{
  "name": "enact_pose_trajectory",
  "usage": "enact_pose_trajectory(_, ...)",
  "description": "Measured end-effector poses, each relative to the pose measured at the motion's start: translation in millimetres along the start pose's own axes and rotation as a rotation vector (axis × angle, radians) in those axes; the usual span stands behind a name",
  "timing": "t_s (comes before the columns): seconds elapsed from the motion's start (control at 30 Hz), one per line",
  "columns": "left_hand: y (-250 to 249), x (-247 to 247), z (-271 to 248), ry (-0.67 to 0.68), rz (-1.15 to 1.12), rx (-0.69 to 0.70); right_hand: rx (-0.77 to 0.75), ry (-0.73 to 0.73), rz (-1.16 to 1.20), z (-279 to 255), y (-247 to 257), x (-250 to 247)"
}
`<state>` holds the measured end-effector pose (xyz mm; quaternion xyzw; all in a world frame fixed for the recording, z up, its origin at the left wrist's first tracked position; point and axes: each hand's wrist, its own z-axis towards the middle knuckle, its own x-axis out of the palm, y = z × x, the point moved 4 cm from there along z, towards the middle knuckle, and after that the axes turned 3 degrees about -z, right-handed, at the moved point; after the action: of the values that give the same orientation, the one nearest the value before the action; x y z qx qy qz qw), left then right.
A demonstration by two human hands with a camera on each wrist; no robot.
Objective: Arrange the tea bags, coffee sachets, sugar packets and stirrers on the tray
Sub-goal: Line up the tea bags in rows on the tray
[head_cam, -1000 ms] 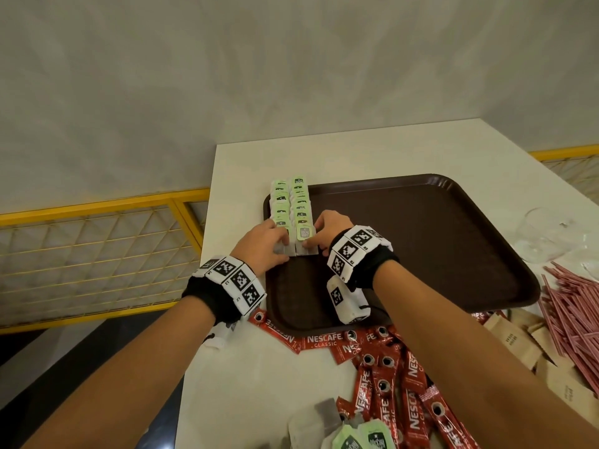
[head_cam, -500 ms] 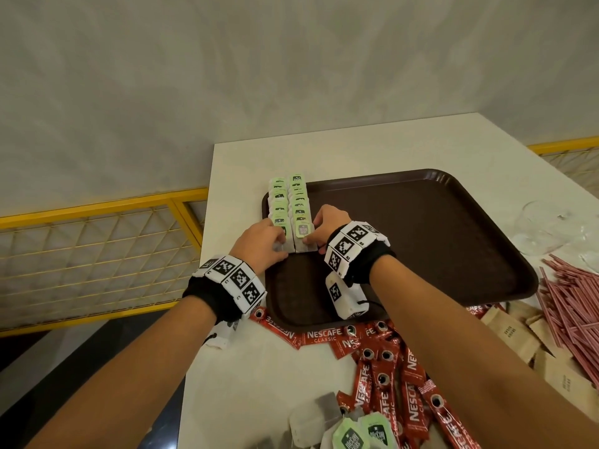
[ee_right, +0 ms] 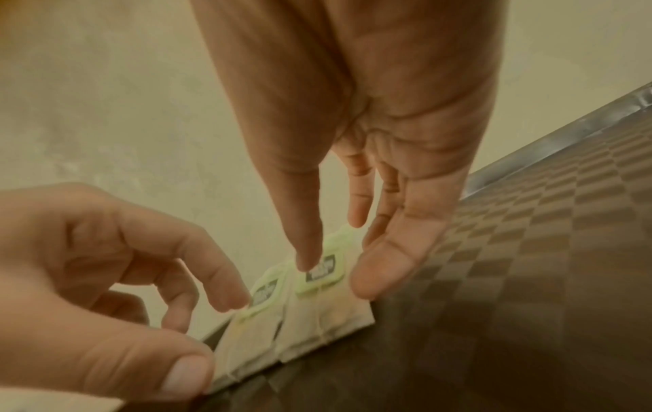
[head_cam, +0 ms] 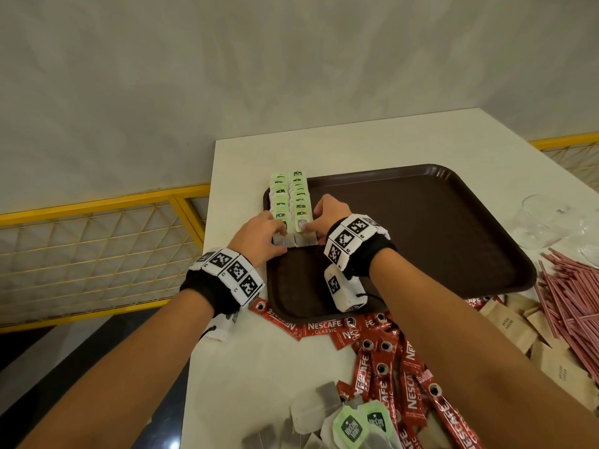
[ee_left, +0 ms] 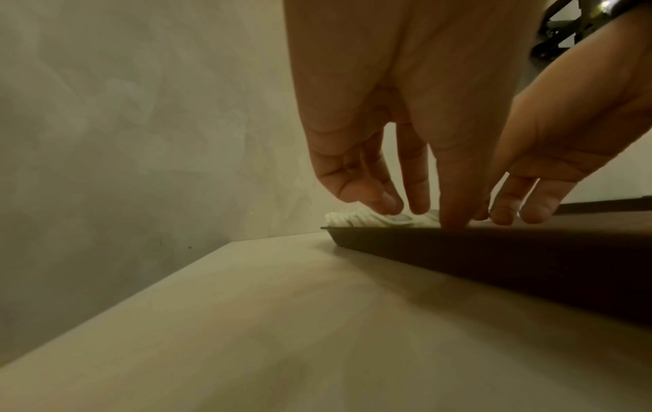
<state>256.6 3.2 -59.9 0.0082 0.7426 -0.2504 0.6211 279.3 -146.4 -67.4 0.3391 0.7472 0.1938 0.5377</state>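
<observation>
Pressing my left hand [head_cam: 259, 236], fingers curled, against the near end of the left row of tea bags [head_cam: 280, 197] at the brown tray's [head_cam: 453, 241] far-left corner, I am steadying the right row with my right hand's [head_cam: 329, 218] straight fingertips.

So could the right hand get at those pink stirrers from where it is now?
Probably yes. The right hand rests on the tea bags at the tray's left end, holding nothing firmly. The stirrers lie off the tray's right edge on that arm's own side, with only bare tray surface between.
</observation>
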Motion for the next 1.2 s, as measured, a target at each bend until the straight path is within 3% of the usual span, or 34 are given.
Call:
enact_pose_trajectory(0.2, -27, -12, -32, -0.008, -0.147, 0.089, -0.109, -0.053, 0.012, -33, 16, -33)
enact_pose_trajectory(0.4, -76, 2, -91, 0.273, -0.213, 0.199, -0.160, 0.094, 0.037, -98, -10, -62)
enact_pose_trajectory(0.5, -97, 16, -113, 0.387, -0.278, 0.232, -0.108, 0.103, 0.021, -129, -42, -71)
enact_pose_trajectory(0.67, -117, 44, -145, 0.654, -0.163, 0.241, -0.031, 0.134, -0.125, -178, -99, -80)
enact_pose_trajectory(0.9, -124, 69, -151, 0.578, -0.055, 0.193, 0.055, 0.288, -0.427, -215, -140, -79)
enact_pose_trajectory(1.07, -127, 65, -145, 0.545, -0.091, 0.191, 0.127, 0.163, -0.611, -210, -153, -73)
enact_pose_trajectory(1.2, -128, 56, -139, 0.431, -0.112, 0.206, 0.107, 0.112, -0.587, -204, -148, -67)
